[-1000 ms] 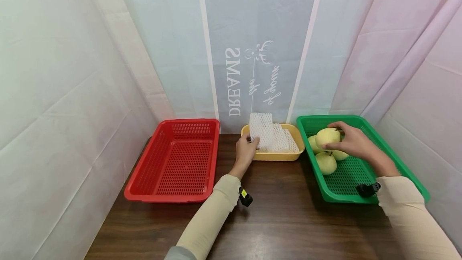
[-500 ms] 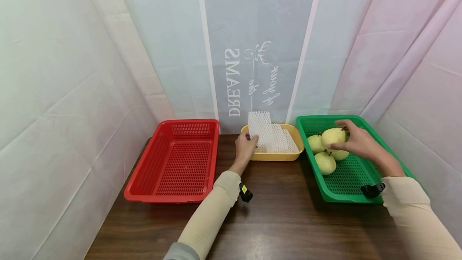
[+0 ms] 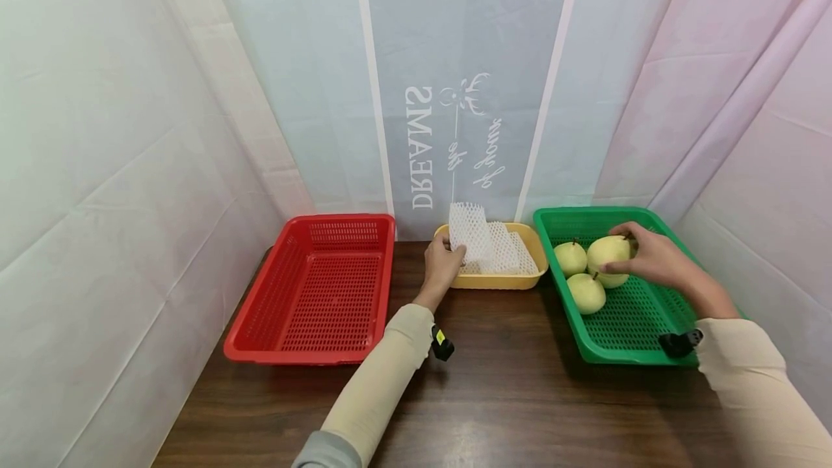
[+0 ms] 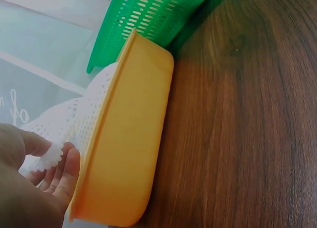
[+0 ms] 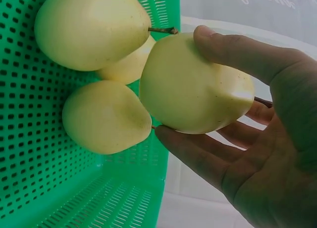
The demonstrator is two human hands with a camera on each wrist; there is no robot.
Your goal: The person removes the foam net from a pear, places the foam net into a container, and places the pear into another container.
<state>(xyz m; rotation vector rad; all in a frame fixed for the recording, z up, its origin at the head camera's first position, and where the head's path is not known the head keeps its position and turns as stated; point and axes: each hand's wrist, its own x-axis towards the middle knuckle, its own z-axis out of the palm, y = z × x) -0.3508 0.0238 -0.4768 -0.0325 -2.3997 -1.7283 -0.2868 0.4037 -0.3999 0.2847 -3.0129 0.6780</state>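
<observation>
My left hand [image 3: 443,263] pinches a white foam net sleeve [image 3: 469,231] between thumb and fingers, over the left end of the yellow tray [image 3: 497,282]. More foam net sleeves [image 3: 503,245] lean in that tray. On the right, my right hand [image 3: 655,258] grips a pale yellow-green pear [image 3: 607,251] above the green basket [image 3: 624,360]. In the right wrist view the thumb lies on one side of the held pear [image 5: 190,89] and the fingers on the other. Other pears sit below it, including one at the front [image 3: 586,295] and one at the back left [image 3: 570,258].
A red basket [image 3: 234,341] with slotted walls stands on the left of the dark wooden table [image 3: 494,403]. The yellow tray sits between the two baskets, close to the green one. Printed cloth [image 3: 468,35] hangs behind them, with pale cloth at both sides.
My right hand has shifted rightward with its pear, so the back-left pear shows more fully. The left hand stays nearly in place, its foam net tilting slightly.
</observation>
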